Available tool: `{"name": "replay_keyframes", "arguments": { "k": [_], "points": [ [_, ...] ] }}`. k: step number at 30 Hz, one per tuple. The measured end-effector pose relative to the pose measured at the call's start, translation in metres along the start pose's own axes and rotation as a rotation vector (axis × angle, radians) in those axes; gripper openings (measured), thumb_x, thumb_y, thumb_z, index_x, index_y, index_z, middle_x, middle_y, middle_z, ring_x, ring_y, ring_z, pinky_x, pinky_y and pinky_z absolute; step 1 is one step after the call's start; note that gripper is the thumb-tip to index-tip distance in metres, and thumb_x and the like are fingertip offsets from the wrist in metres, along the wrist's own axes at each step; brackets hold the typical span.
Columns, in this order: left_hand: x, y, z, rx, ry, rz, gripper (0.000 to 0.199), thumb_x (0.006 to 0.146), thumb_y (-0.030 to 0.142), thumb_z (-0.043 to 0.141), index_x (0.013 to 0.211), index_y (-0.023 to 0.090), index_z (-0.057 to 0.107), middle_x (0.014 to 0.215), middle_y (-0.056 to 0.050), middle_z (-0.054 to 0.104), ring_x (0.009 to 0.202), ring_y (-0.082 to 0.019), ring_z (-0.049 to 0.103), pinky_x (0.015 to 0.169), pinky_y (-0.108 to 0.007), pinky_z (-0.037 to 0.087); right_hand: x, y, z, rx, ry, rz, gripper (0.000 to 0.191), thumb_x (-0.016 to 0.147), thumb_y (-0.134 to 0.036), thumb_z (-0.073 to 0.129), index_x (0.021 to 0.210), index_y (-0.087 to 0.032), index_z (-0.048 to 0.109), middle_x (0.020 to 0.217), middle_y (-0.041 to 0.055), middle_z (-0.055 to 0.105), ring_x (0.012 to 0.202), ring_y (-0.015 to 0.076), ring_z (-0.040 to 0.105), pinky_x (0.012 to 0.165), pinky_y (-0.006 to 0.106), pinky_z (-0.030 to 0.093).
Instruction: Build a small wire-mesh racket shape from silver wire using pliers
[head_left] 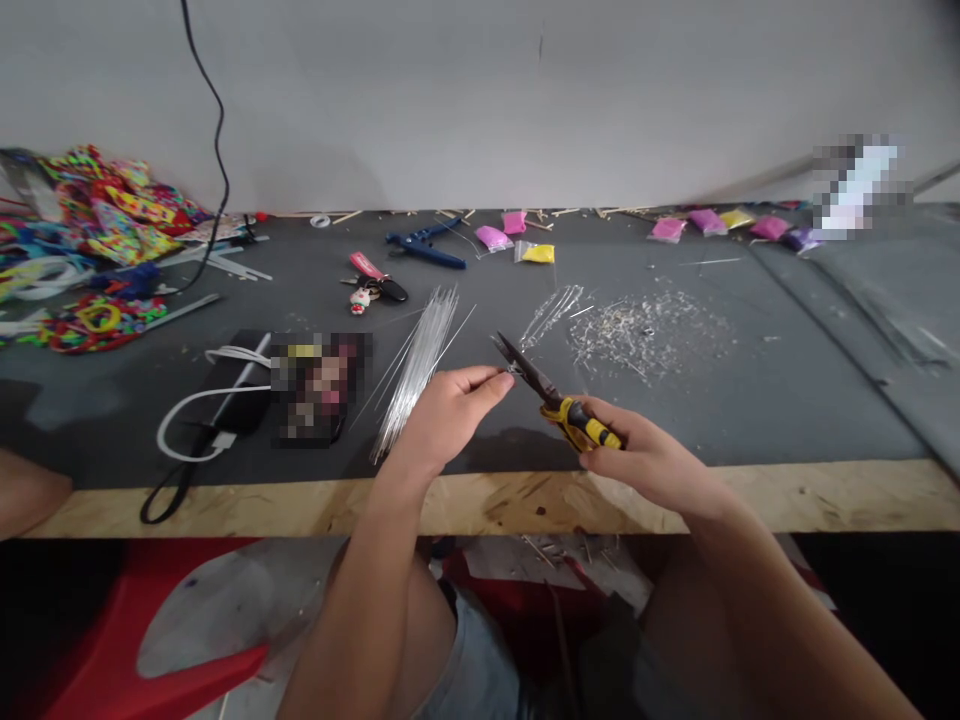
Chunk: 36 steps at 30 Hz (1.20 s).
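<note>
Yellow-and-black handled long-nose pliers (574,415) are held in my right hand (649,450), with the fingers wrapped round the grips. The pliers' dark jaws point up and left, slightly apart. My left hand (454,410) pinches a small piece of bent wire (513,370) between thumb and forefinger, close beside the jaws. Left of that hand lies a bundle of straight silvery wires (424,365). Beyond the jaws rest several shaped wire pieces (551,315). A scatter of small wire clippings (649,330) spreads to their right.
Blue pliers (427,243), keys (375,285) and small colored packets (536,253) lie farther back. At left are a phone (319,390) with a white cable (169,420) and a heap of colorful bits (112,220). A wooden edge (540,505) borders the table; another person's arm (30,492) shows at far left.
</note>
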<state>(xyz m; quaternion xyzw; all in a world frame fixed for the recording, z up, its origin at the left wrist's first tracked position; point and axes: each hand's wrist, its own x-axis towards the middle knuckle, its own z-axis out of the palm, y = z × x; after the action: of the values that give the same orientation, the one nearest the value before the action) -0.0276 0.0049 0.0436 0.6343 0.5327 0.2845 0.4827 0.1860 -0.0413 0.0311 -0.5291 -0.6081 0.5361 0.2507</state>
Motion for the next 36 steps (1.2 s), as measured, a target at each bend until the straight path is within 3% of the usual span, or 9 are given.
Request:
{"name": "replay_keyframes", "arguments": {
  "k": [6, 16, 22, 26, 31, 36],
  "points": [
    [-0.001, 0.001, 0.0, 0.045, -0.002, -0.011, 0.033, 0.08, 0.048, 0.048, 0.066, 0.019, 0.054, 0.054, 0.005, 0.028, 0.051, -0.01, 0.027, 0.049, -0.025, 0.018, -0.001, 0.005, -0.001, -0.033, 0.003, 0.021, 0.04, 0.066, -0.015, 0.051, 0.105, -0.02, 0.059, 0.085, -0.0003, 0.06, 0.076, 0.0177, 0.052, 0.068, 0.028, 0.04],
    [0.001, 0.001, 0.0, 0.069, -0.037, 0.008, 0.034, 0.08, 0.047, 0.048, 0.062, 0.019, 0.05, 0.055, 0.005, 0.026, 0.051, -0.009, 0.024, 0.049, -0.026, 0.017, 0.003, 0.013, 0.003, -0.089, 0.02, 0.018, 0.022, 0.065, -0.013, 0.048, 0.084, -0.019, 0.057, 0.076, -0.0018, 0.056, 0.069, 0.0152, 0.05, 0.064, 0.026, 0.038],
    [0.002, -0.004, 0.001, 0.054, -0.078, -0.011, 0.032, 0.08, 0.048, 0.049, 0.067, 0.019, 0.056, 0.055, 0.005, 0.029, 0.051, -0.01, 0.026, 0.049, -0.026, 0.018, 0.0, 0.018, 0.004, -0.099, 0.023, 0.004, 0.024, 0.066, -0.011, 0.045, 0.087, -0.019, 0.056, 0.078, -0.0012, 0.056, 0.071, 0.015, 0.051, 0.064, 0.026, 0.038],
    [0.003, -0.007, 0.003, 0.061, -0.089, -0.042, 0.032, 0.079, 0.048, 0.05, 0.071, 0.019, 0.06, 0.054, 0.005, 0.031, 0.05, -0.009, 0.026, 0.048, -0.025, 0.019, -0.001, 0.021, 0.007, -0.143, 0.051, -0.002, 0.017, 0.065, -0.012, 0.046, 0.079, -0.018, 0.053, 0.071, -0.0027, 0.052, 0.066, 0.0132, 0.048, 0.06, 0.025, 0.036],
    [0.003, -0.006, 0.005, 0.061, -0.092, -0.028, 0.034, 0.079, 0.047, 0.048, 0.063, 0.018, 0.055, 0.053, 0.005, 0.03, 0.051, -0.01, 0.025, 0.048, -0.025, 0.019, -0.002, 0.023, 0.008, -0.187, 0.062, 0.013, 0.012, 0.067, -0.011, 0.046, 0.075, -0.019, 0.051, 0.067, -0.004, 0.05, 0.062, 0.0119, 0.046, 0.057, 0.024, 0.034],
    [0.005, -0.007, 0.008, -0.051, -0.09, -0.079, 0.032, 0.078, 0.047, 0.051, 0.068, 0.017, 0.055, 0.055, 0.005, 0.033, 0.05, -0.009, 0.026, 0.048, -0.024, 0.019, -0.003, 0.026, 0.003, -0.068, 0.012, -0.007, 0.024, 0.067, -0.011, 0.047, 0.089, -0.019, 0.055, 0.082, -0.0013, 0.056, 0.077, 0.0157, 0.053, 0.066, 0.026, 0.039]
  ]
}}
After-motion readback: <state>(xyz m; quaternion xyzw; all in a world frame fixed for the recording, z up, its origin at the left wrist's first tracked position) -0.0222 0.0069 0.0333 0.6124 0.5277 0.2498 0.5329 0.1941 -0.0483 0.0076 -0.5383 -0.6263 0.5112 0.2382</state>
